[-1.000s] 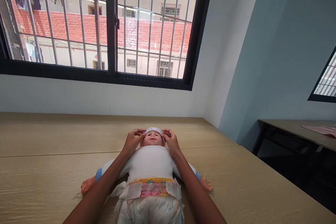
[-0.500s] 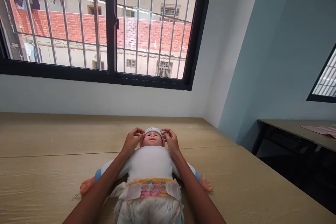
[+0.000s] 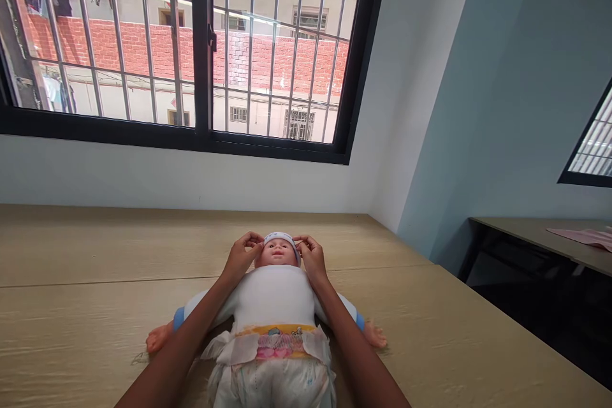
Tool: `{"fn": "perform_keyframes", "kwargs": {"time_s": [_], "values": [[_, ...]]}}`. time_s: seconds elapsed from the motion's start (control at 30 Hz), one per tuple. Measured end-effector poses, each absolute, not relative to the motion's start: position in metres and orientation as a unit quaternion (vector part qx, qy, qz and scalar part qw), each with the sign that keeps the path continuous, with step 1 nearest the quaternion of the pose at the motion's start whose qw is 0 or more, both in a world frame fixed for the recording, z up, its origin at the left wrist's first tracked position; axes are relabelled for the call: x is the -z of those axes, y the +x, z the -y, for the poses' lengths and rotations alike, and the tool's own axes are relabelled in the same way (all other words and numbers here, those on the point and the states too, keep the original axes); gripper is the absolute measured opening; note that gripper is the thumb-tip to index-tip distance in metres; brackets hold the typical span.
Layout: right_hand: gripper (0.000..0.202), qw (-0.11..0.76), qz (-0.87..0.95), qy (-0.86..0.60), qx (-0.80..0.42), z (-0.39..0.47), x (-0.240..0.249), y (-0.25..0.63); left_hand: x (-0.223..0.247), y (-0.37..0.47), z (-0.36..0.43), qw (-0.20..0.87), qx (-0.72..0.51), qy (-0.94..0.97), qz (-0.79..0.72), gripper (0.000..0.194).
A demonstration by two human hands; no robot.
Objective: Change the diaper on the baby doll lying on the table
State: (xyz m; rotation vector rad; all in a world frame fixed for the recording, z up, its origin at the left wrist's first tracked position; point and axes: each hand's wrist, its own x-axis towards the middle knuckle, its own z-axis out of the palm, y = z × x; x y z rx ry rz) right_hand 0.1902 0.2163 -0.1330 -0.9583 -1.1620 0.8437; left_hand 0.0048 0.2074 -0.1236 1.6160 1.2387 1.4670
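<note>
A baby doll [image 3: 276,293] lies on its back on the wooden table, its head toward the window. It wears a white top with blue cuffs and a diaper [image 3: 280,370] with a colourful waistband. Around its head sits a white cap [image 3: 280,237] with small dark marks. My left hand [image 3: 245,251] pinches the cap's edge at the left side of the doll's head. On the opposite side, my right hand [image 3: 310,251] has its fingers closed on the cap's edge. My forearms pass over the doll's outstretched arms.
The wooden table [image 3: 95,248] reaches to the white wall under a black-framed window [image 3: 203,134] with metal bars. At the right stands a second, dark-legged table [image 3: 516,229] with a pink cloth [image 3: 581,237] on it.
</note>
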Motion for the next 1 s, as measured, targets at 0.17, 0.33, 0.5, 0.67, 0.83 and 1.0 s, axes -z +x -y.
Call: {"fn": "perform_keyframes", "kwargs": {"time_s": [0.17, 0.33, 0.5, 0.67, 0.83, 1.0], "values": [[0.025, 0.647, 0.527, -0.437, -0.336, -0.2161, 0.1332, 0.1899, 0.1217, 0.0065, -0.2064, 0.322, -0.559, 0.594, -0.480, 0.026], [0.027, 0.670, 0.530, -0.419, -0.307, -0.2193, 0.1333, 0.1892, 0.1212, 0.0077, -0.2031, 0.329, -0.566, 0.571, -0.496, 0.023], [0.027, 0.656, 0.527, -0.424, -0.334, -0.2207, 0.1357, 0.1897, 0.1207, 0.0094, -0.2025, 0.331, -0.569, 0.566, -0.496, 0.023], [0.027, 0.651, 0.517, -0.434, -0.346, -0.2196, 0.1377, 0.1904, 0.1185, 0.0097, -0.2016, 0.332, -0.567, 0.566, -0.498, 0.025], [0.030, 0.653, 0.535, -0.429, -0.323, -0.2192, 0.1345, 0.1901, 0.1196, 0.0078, -0.2013, 0.339, -0.557, 0.561, -0.509, 0.025], [0.031, 0.653, 0.532, -0.421, -0.336, -0.2205, 0.1355, 0.1897, 0.1240, 0.0063, -0.2041, 0.343, -0.549, 0.552, -0.526, 0.023]]}}
